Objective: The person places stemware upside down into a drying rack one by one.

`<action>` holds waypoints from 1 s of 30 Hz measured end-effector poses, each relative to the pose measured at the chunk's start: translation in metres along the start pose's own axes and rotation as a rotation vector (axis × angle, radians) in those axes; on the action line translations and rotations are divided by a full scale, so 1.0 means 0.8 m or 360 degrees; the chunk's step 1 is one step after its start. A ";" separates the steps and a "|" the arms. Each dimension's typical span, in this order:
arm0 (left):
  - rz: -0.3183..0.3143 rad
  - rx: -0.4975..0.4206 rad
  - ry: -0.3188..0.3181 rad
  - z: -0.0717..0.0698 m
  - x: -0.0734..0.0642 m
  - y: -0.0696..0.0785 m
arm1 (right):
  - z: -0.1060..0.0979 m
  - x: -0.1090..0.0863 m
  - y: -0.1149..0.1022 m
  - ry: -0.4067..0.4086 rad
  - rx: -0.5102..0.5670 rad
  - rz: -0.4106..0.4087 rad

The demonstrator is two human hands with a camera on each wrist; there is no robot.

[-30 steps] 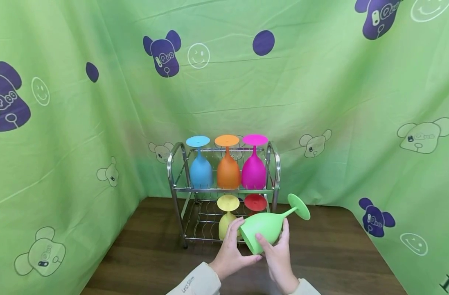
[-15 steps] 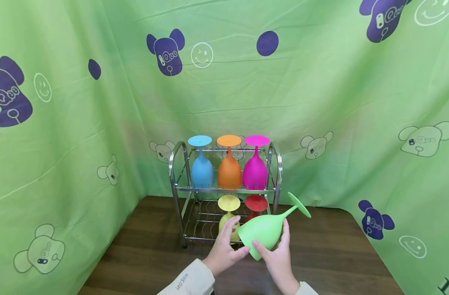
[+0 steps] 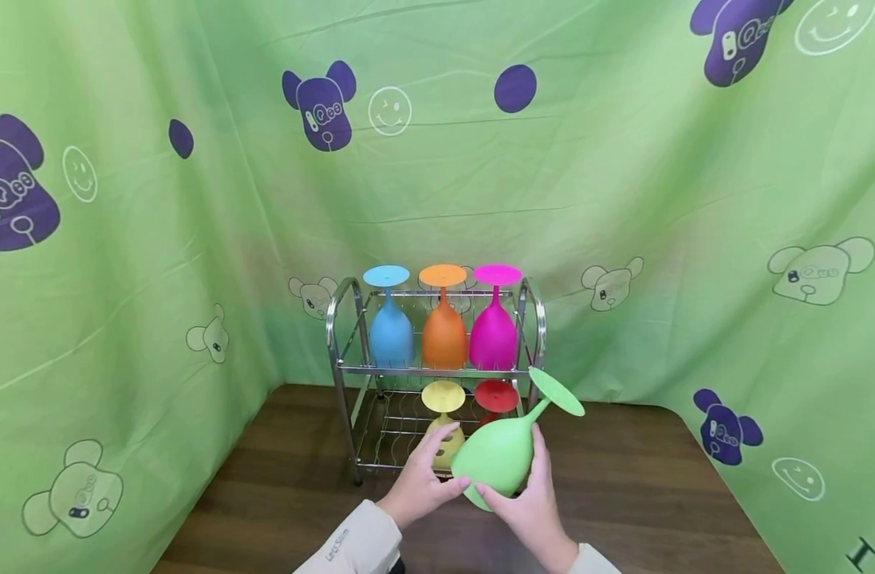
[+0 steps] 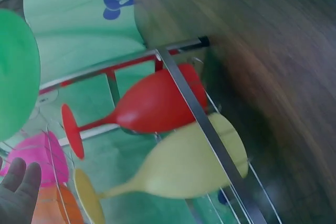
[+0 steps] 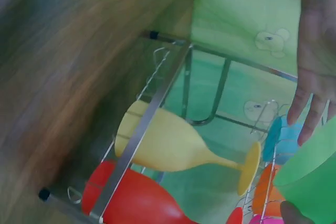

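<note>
My right hand [image 3: 526,502] holds a light green wine glass [image 3: 496,458] by its bowl, thumb in front and fingers behind. The glass is tilted, mouth toward the lower left and round foot up to the right. My left hand [image 3: 424,478] is beside the bowl, fingers spread and thumb at its lower left edge. In the right wrist view the left hand [image 5: 317,77] shows fairly straight fingers. Behind the hands, a yellow wine glass [image 3: 444,396] and a red wine glass [image 3: 497,396] stand upside down on the rack's lower tier, partly covered.
A two-tier metal rack [image 3: 341,383] stands on the brown wooden table [image 3: 645,478]. Its upper tier holds upside-down blue [image 3: 392,335], orange [image 3: 444,339] and magenta [image 3: 493,339] wine glasses. A green patterned cloth [image 3: 437,183] hangs behind and at both sides.
The green wine glass has shifted left and turned, its foot now more upright and its mouth lower. The left hand has moved slightly left and its fingers no longer overlap the rim.
</note>
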State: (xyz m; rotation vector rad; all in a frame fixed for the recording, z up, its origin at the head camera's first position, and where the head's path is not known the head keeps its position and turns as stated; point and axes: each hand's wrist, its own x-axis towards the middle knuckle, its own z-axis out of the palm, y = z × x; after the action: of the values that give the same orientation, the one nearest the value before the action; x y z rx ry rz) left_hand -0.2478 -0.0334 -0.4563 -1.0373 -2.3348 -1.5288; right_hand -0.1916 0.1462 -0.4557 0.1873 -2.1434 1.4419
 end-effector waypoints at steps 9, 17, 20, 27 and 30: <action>-0.0086 0.0118 0.0205 -0.029 -0.005 -0.019 | 0.005 0.001 0.026 -0.0007 -0.0241 -0.0469; -0.0188 0.0154 0.0350 -0.048 -0.006 -0.039 | 0.011 -0.002 0.045 -0.0049 -0.0369 -0.0496; -0.0226 0.0183 0.0420 -0.057 -0.009 -0.049 | 0.014 0.000 0.052 -0.0039 -0.0417 -0.0596; -0.0350 0.0171 0.0639 -0.078 -0.014 -0.074 | 0.029 0.005 0.069 -0.0090 -0.0481 -0.0774; -0.0344 0.0219 0.0732 -0.085 -0.011 -0.080 | 0.033 0.007 0.078 -0.0097 -0.0513 -0.0832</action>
State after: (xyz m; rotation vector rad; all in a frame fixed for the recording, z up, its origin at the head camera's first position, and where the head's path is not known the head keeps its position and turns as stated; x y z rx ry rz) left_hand -0.2964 -0.1105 -0.4767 -0.3576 -2.2277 -1.4573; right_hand -0.2311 0.1497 -0.5111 0.6217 -2.1255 0.7947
